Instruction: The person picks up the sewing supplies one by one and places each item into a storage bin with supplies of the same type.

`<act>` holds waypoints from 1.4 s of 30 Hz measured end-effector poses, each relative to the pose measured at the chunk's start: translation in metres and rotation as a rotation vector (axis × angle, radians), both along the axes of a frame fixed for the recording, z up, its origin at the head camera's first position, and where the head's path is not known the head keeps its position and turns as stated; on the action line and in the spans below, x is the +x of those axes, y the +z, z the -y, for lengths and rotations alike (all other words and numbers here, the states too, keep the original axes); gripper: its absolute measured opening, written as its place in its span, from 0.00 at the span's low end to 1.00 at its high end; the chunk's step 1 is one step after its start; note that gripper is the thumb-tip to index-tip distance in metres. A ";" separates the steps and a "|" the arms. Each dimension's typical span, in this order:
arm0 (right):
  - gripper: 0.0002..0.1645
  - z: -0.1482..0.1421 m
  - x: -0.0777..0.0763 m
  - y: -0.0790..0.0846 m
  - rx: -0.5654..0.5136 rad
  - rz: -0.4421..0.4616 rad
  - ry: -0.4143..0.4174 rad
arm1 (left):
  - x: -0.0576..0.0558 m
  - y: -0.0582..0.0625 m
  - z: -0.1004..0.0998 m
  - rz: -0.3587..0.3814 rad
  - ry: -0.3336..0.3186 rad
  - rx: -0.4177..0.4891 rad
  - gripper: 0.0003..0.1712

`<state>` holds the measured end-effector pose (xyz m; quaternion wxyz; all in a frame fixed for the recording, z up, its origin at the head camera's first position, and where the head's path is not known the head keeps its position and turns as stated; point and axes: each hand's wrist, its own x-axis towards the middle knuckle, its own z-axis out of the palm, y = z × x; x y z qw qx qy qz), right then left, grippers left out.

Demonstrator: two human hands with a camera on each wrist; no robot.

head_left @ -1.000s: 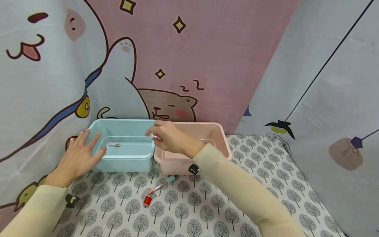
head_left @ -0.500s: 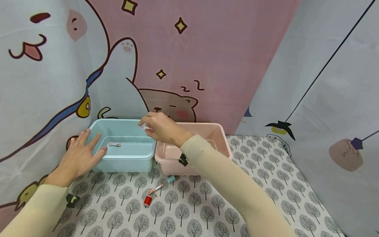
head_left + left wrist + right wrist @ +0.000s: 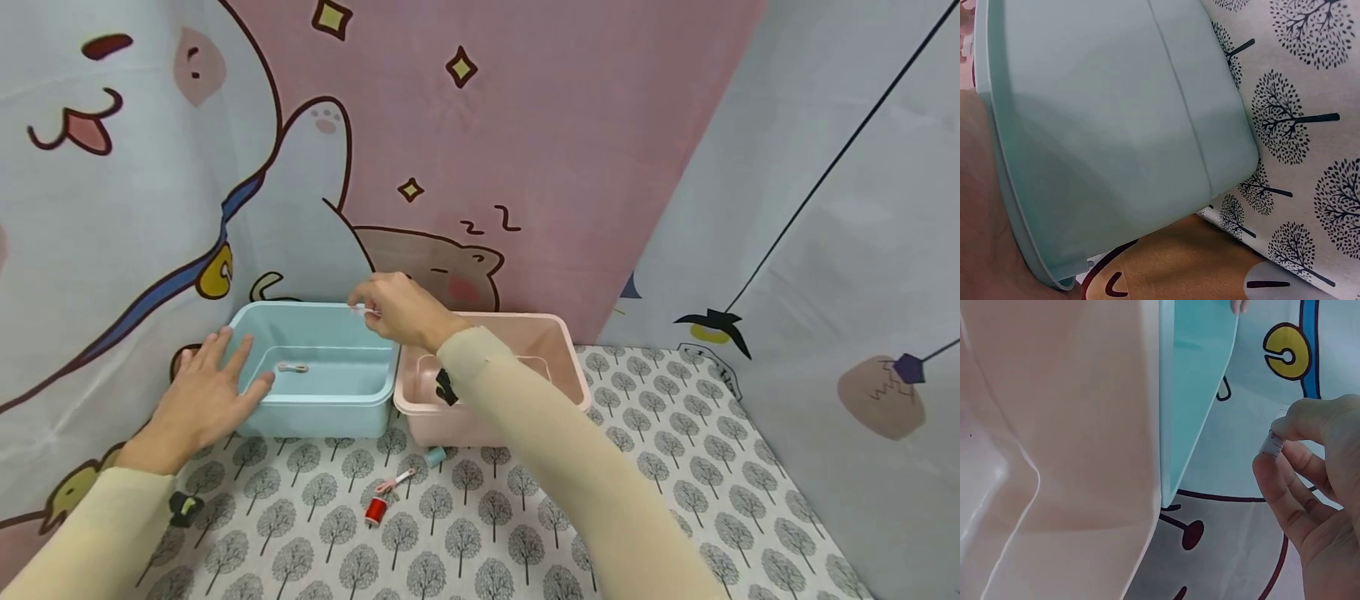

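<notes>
My right hand (image 3: 405, 308) pinches a small white and pinkish piece (image 3: 1273, 444) between thumb and fingertips. Thin dark marks show on it in the right wrist view; its kind is unclear. The hand is raised above the side where the light blue bin (image 3: 322, 417) meets the pink bin (image 3: 442, 429). On the blue bin's left rim rests my left hand (image 3: 202, 396), fingers spread. Inside that bin lies a small pinkish-white item (image 3: 292, 367), too small to identify.
In front of the bins, on the tree-print cloth (image 3: 525, 500), lie a red thread spool (image 3: 376, 511), a slim pink and white item (image 3: 395, 481) and a small light blue spool (image 3: 435, 456). A cartoon-print curtain (image 3: 555, 150) hangs close behind the bins.
With the small white piece still pinched, my right hand has moved up and left, away from the pink bin. My left hand stays on the blue rim.
</notes>
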<state>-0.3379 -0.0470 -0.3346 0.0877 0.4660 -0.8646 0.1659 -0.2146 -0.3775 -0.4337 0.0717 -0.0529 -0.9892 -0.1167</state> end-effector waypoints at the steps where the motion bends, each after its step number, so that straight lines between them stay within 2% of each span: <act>1: 0.20 0.001 -0.001 0.000 0.005 0.008 -0.005 | 0.000 0.000 0.000 -0.003 0.000 -0.002 0.56; 9: 0.20 0.002 -0.008 0.003 0.024 0.058 -0.067 | -0.004 0.005 -0.002 -0.011 -0.005 0.003 0.56; 15: 0.26 0.001 -0.010 0.002 0.040 0.054 -0.115 | -0.007 0.007 -0.004 -0.003 -0.003 0.005 0.56; 29: 0.21 -0.012 0.010 0.000 0.074 0.060 -0.127 | -0.004 0.004 0.000 0.004 0.008 0.001 0.56; 35: 0.20 -0.021 0.019 -0.005 0.051 0.041 -0.123 | -0.003 0.003 0.002 0.003 0.006 0.001 0.57; 42: 0.20 -0.031 0.028 -0.008 0.042 0.066 -0.099 | -0.004 0.003 0.001 0.018 0.008 -0.004 0.57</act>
